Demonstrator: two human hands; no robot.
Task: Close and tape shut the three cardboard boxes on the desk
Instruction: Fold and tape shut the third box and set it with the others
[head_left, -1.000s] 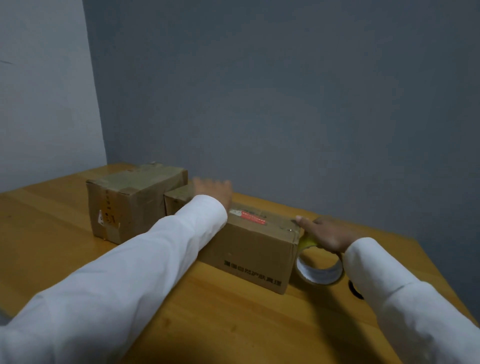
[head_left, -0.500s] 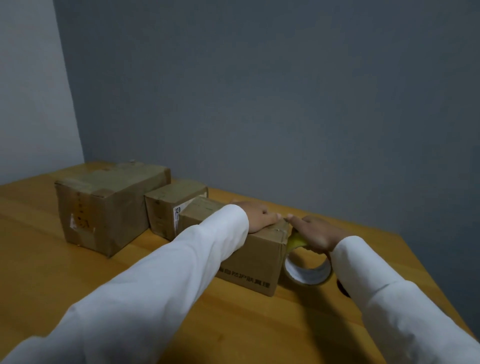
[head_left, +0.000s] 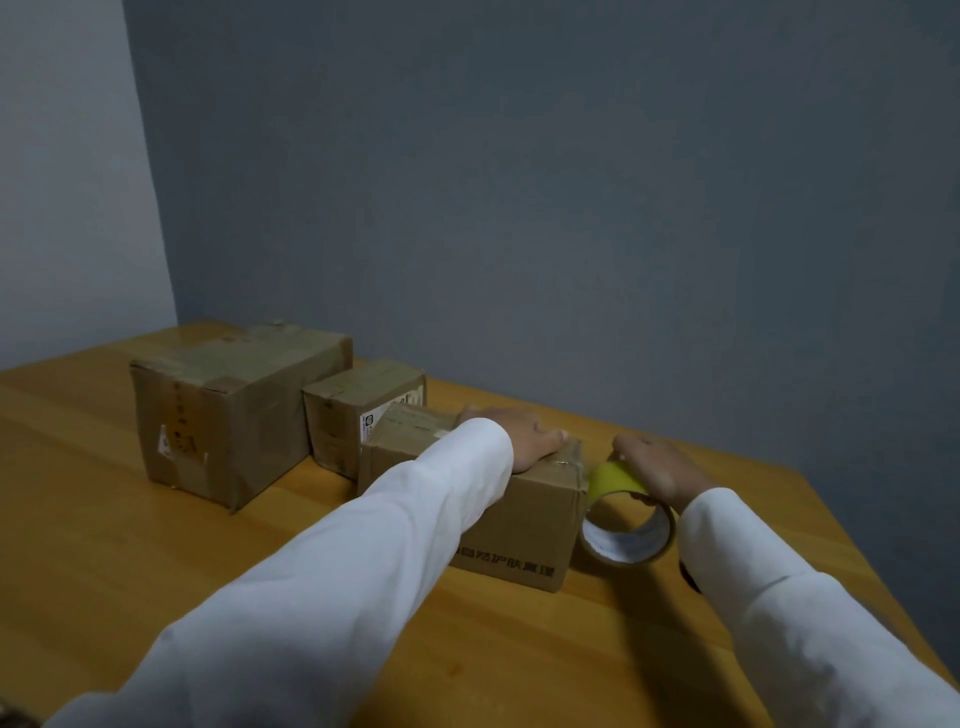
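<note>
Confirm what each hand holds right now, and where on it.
Right hand grips the tape roll over its top rim. Left hand holds nothing; it presses flat on the nearest box top.

Three boxes, all plain brown cardboard: big box (head_left: 228, 415) with darker brown tape strips and a pale label patch; small box (head_left: 358, 410) with a white label; near box (head_left: 519, 514) with dark printed characters. Tape roll (head_left: 628, 519) yellow, core white inside. Desk (head_left: 156, 561) honey-orange wood. Sleeves (head_left: 363, 561) white. Wall (head_left: 519, 208) grey-blue.
</note>
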